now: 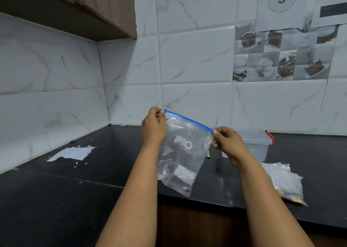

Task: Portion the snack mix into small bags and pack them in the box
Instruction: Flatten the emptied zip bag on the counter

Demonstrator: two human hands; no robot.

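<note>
I hold a clear zip bag (183,153) with a blue seal strip up in front of me, above the black counter (78,181). My left hand (153,127) pinches the strip's left end and my right hand (228,142) pinches its right end. The bag hangs down, tilted, and looks nearly empty with white print on it. Behind my right hand stands a clear plastic box (251,143) with a red latch. To the right on the counter lie more clear bags (285,183), one with brown snack mix in its lower corner.
A torn white paper (73,153) and small scraps lie at the counter's left. Tiled walls close the back and left, and a wooden cabinet (105,8) hangs above left. The counter's front edge runs just below the hanging bag.
</note>
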